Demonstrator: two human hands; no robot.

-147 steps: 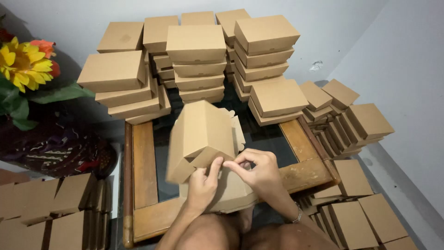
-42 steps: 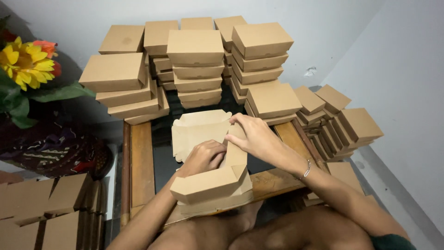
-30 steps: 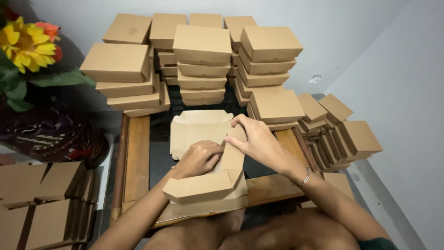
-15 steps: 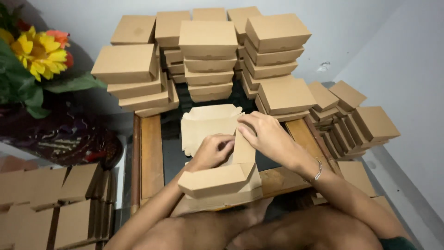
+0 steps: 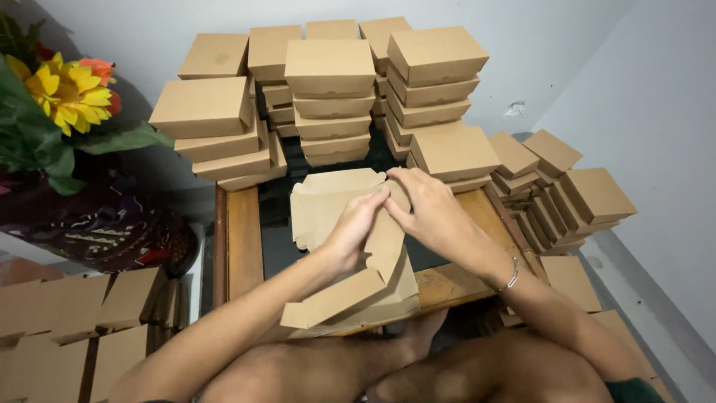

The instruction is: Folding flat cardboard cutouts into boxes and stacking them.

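Observation:
A half-folded brown cardboard box (image 5: 350,287) lies open on the wooden table (image 5: 242,231) in front of me, its lid flap (image 5: 324,201) standing toward the back. My left hand (image 5: 354,231) pinches the top of the box's right side wall. My right hand (image 5: 429,213) meets it from the right, fingers on the same wall, a thin bracelet on its wrist.
Several stacks of closed brown boxes (image 5: 328,89) fill the back of the table. More boxes (image 5: 574,198) are piled on the floor at the right. Flat unfolded blanks (image 5: 82,313) lie at the lower left. Artificial flowers (image 5: 63,93) stand at the left. My bare legs (image 5: 418,369) are below.
The box was first held tilted upright, then laid open on the table. Both hands have moved from the box's middle to its right side wall. The camera has shifted slightly.

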